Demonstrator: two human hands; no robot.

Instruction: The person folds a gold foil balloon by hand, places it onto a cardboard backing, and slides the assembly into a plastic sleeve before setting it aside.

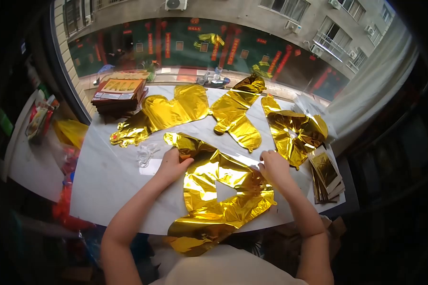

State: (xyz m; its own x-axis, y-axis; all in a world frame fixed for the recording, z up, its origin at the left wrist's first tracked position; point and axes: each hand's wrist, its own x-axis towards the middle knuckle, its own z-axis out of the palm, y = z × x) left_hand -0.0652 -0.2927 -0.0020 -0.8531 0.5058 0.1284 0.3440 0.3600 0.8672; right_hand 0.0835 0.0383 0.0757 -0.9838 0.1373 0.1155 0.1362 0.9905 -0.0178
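Observation:
Spread flat in front of me is a deflated gold foil balloon (pixel 202 183) with a four-sided hole in its middle. Its lower end hangs over the table's front edge. My left hand (pixel 173 166) pinches the balloon's upper left part, fingers curled under the thumb. At the upper right edge, my right hand (pixel 275 167) is closed on the foil, its fingertips partly hidden. Farther back lie more flat gold balloons: a wide one (pixel 176 109) on the left, a branching one (pixel 235 114) in the middle and a round-bodied one (pixel 295 133) on the right.
The white marbled table (pixel 104 190) stands against a window. A stack of boxes (pixel 119 92) marked "FALL" sits at the back left. White ribbon (pixel 147 154) lies near my left hand. Flat gold packets (pixel 325 173) are piled at the right edge, beside a curtain (pixel 375 80).

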